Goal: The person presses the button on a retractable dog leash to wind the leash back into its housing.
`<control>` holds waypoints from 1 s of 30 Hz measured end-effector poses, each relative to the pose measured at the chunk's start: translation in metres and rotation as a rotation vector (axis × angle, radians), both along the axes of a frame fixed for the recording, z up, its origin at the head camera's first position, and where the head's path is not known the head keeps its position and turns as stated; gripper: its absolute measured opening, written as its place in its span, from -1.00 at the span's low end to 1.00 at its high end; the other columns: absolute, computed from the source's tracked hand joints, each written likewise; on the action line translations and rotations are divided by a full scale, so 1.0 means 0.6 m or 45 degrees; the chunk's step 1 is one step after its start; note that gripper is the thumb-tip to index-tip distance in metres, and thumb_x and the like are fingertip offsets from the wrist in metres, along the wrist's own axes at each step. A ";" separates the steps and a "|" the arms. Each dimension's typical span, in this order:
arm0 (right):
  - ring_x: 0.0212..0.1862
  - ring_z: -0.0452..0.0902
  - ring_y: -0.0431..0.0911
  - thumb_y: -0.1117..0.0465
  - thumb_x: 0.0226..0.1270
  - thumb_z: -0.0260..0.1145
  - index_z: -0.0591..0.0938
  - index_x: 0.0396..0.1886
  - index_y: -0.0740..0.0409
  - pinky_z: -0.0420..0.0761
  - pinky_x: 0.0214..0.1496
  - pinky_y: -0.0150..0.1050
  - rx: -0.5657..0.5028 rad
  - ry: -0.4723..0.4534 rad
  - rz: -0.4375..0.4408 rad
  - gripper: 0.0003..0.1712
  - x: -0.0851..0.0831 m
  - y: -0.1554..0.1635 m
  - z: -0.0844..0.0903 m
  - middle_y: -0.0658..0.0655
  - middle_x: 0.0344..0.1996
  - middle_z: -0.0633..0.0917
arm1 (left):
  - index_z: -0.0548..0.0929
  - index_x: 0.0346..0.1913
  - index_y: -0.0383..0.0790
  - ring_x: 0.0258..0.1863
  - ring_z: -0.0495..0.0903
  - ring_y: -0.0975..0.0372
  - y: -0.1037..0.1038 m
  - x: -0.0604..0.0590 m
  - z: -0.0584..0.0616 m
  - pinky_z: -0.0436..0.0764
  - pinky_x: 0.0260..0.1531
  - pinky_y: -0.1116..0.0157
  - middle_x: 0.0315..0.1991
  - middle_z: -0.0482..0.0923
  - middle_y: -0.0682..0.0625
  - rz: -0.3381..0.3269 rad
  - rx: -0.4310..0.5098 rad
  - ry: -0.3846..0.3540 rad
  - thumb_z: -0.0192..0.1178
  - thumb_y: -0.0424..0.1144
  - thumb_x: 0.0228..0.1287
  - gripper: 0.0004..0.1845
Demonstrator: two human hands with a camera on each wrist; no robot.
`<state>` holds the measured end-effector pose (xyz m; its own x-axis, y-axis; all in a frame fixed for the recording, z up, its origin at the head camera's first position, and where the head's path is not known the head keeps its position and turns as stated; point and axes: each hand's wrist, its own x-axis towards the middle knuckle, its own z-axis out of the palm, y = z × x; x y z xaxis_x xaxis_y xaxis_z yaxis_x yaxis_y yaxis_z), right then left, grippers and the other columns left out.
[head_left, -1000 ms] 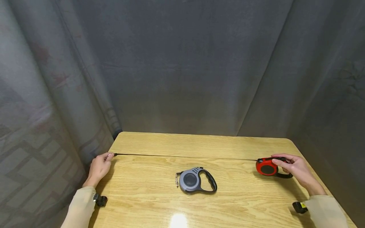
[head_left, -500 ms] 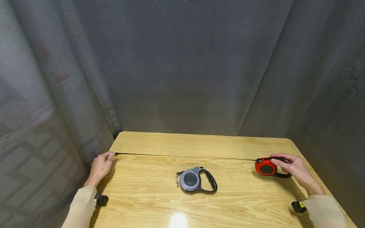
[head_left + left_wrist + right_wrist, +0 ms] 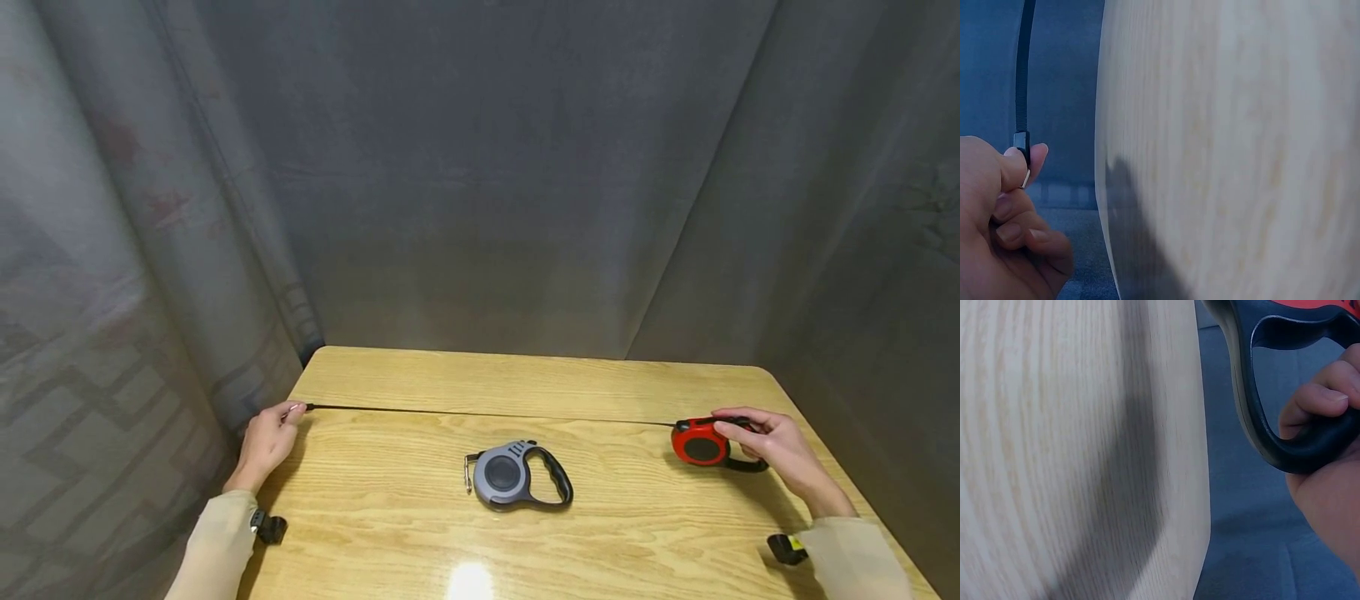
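Observation:
A red retractable leash (image 3: 701,442) with a black handle (image 3: 1260,412) sits near the table's right edge, and my right hand (image 3: 776,454) grips that handle with curled fingers. Its thin black cord (image 3: 487,413) runs taut across the table to the left edge. There my left hand (image 3: 266,440) pinches the cord's metal end (image 3: 1022,156) between thumb and forefinger. A grey retractable leash (image 3: 517,475) with a black handle lies flat at the table's middle, untouched, nearer to me than the cord.
The wooden table (image 3: 525,542) has rounded far corners. Grey curtains (image 3: 480,183) hang close behind it and along both sides. A light glare (image 3: 470,579) marks the near table surface.

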<state>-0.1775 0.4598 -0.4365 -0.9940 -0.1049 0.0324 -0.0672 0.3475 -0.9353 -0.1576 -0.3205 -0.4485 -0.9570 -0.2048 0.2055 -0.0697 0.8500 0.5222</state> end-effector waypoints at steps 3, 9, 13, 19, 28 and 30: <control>-0.57 0.26 -0.09 0.36 0.54 0.34 0.83 0.02 0.01 0.19 -0.50 -0.10 -0.015 -0.011 0.004 -0.75 0.002 -0.001 -0.004 -0.21 -0.49 0.56 | 0.77 -0.05 -0.26 -0.27 0.67 -0.01 0.000 0.003 -0.001 0.54 -0.23 0.09 -0.17 0.78 -0.22 -0.007 -0.009 -0.002 0.06 -0.13 0.70 -0.66; -0.57 0.27 -0.11 0.36 0.53 0.34 0.83 0.02 0.01 0.18 -0.50 -0.10 -0.028 -0.023 -0.003 -0.75 0.005 -0.003 -0.008 -0.21 -0.50 0.57 | 0.77 0.08 -0.30 -0.07 0.73 -0.22 0.002 0.006 0.001 0.63 -0.06 -0.16 0.00 0.78 -0.31 -0.029 -0.002 -0.012 0.04 -0.11 0.72 -0.62; -0.58 0.23 -0.05 0.36 0.54 0.33 0.84 0.01 -0.03 0.15 -0.49 -0.07 -0.037 -0.020 -0.002 -0.74 0.003 0.000 -0.006 -0.20 -0.51 0.55 | 0.76 0.10 -0.33 0.05 0.70 -0.30 0.005 0.005 0.007 0.60 0.06 -0.26 0.07 0.75 -0.34 -0.030 0.018 -0.026 0.02 -0.11 0.72 -0.61; -0.57 0.22 -0.03 0.34 0.54 0.34 0.83 0.02 -0.05 0.16 -0.49 -0.08 -0.021 -0.032 -0.006 -0.74 0.000 0.001 -0.004 -0.20 -0.52 0.52 | 0.75 0.14 -0.34 0.11 0.66 -0.36 0.013 0.004 0.008 0.56 0.11 -0.30 0.11 0.74 -0.36 -0.028 0.029 -0.025 0.01 -0.10 0.73 -0.59; -0.57 0.26 -0.08 0.30 0.55 0.35 0.83 0.03 -0.12 0.20 -0.50 -0.11 0.025 -0.056 -0.022 -0.74 -0.002 0.004 -0.005 -0.19 -0.53 0.51 | 0.77 0.15 -0.33 -0.10 0.74 -0.19 0.012 0.000 0.009 0.63 -0.16 -0.05 0.03 0.78 -0.33 -0.043 0.012 0.018 0.03 -0.12 0.72 -0.60; -0.58 0.25 -0.07 0.30 0.56 0.34 0.83 0.03 -0.12 0.19 -0.49 -0.10 0.023 -0.058 -0.023 -0.73 -0.001 0.004 -0.004 -0.18 -0.54 0.50 | 0.76 0.15 -0.34 -0.15 0.73 -0.15 0.012 -0.001 0.010 0.60 -0.20 0.01 0.01 0.78 -0.33 -0.046 0.008 0.020 0.03 -0.12 0.72 -0.60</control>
